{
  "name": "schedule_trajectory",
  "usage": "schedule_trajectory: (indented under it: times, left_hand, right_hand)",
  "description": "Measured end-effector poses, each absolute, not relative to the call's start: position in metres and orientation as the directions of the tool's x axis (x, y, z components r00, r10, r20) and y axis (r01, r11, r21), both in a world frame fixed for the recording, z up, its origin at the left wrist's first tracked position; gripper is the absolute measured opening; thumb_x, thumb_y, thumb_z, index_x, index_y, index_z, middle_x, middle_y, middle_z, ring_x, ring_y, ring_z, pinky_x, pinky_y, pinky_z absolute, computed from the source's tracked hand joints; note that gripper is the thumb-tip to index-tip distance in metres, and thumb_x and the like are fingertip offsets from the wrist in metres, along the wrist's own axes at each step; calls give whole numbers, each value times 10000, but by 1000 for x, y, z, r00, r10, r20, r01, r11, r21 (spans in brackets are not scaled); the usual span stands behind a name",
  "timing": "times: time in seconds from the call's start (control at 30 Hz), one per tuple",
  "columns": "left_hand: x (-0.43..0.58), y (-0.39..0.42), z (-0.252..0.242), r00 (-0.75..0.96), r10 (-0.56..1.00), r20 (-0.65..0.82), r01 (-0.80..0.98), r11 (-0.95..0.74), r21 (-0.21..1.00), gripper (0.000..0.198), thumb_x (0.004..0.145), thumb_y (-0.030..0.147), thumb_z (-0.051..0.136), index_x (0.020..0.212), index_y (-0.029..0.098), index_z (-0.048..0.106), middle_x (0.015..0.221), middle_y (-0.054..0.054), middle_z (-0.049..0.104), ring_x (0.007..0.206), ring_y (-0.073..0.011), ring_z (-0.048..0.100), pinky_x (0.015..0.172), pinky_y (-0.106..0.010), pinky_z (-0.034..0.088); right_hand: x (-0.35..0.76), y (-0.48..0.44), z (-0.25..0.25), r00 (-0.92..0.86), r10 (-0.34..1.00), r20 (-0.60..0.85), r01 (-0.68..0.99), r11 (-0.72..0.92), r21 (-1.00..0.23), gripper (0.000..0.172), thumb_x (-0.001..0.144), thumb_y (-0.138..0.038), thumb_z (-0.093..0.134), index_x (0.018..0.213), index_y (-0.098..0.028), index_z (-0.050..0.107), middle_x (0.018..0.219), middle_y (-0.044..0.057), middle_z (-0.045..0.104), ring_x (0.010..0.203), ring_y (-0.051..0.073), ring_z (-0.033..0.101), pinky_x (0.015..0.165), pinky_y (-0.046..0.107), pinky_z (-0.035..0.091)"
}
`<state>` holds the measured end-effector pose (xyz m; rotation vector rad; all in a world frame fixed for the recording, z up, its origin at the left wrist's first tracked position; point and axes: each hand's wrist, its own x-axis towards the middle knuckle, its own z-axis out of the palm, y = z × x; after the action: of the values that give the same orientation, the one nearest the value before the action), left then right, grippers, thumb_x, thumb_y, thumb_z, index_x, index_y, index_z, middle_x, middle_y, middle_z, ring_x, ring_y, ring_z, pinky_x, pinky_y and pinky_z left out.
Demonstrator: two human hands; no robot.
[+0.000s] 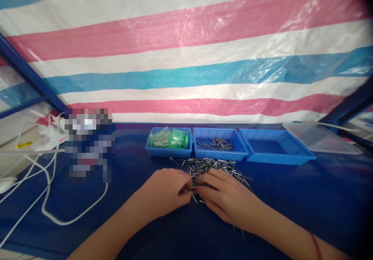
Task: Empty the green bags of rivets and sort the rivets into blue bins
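A loose pile of thin metal pins [211, 164], nail-like or rivet-like, lies on the dark blue tabletop. At the pile's near left edge is my left hand [170, 188], its fingers curled in toward the thumb with the tips among the pins. My right hand [220, 192] reaches over the pile from the right, fingers bent and drawn together, fingertips almost meeting those of the left. What either hand grips is hidden by the fingers. Just behind the pile, a blue bin [223, 156] contains more of these pins.
To the left, another blue bin [169, 152] holds small clear and green plastic bags [178, 139]. A third blue bin [279, 158] stands to the right, beside a translucent lid [320, 137]. White cables [55, 219] loop across the left side. A striped plastic sheet [186, 73] hangs behind.
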<state>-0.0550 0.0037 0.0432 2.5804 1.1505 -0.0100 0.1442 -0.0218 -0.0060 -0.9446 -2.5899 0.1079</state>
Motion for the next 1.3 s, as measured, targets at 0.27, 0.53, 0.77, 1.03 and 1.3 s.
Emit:
schedule_trajectory:
  times: [0.27,0.53,0.77,1.03,1.3]
  left_hand:
    - [-47,1,35,674,723,-151,739,-657,150,138,874,258,513,786,196,600,797,-12,661,718,-203,644,606,-274,457]
    - [-40,-2,35,670,728,-147,740,-671,50,146,891,250,513,816,184,620,836,-31,665,732,-196,638,642,-272,482]
    - [-40,-1,35,672,729,-129,739,-670,60,142,895,264,521,820,180,608,822,-40,655,724,-196,627,641,-271,481]
    - [-44,3,33,664,735,-136,747,-660,82,129,899,267,506,855,185,595,841,-40,650,731,-204,626,637,-279,477]
    - [-44,2,32,669,730,-139,743,-660,111,100,891,241,500,853,184,572,837,-31,650,744,-208,631,636,-280,472]
  right_hand:
    - [141,-21,-7,-668,673,319,681,725,-102,114,854,-175,577,952,-205,628,907,37,601,828,208,509,705,355,387]
    - [141,-20,-15,-670,629,394,688,726,10,29,846,-170,605,864,-191,612,860,29,599,782,198,497,670,340,343]
    - [146,-18,-14,-661,620,423,688,726,13,121,902,-144,509,861,-178,617,836,47,589,765,191,504,671,331,361]
    - [145,-18,-10,-622,645,445,707,707,-37,137,884,-147,527,882,-193,657,924,76,612,869,210,511,727,344,384]
    - [143,-18,-11,-653,637,411,687,726,-33,82,861,-166,593,915,-199,646,1022,58,620,946,220,510,774,365,375]
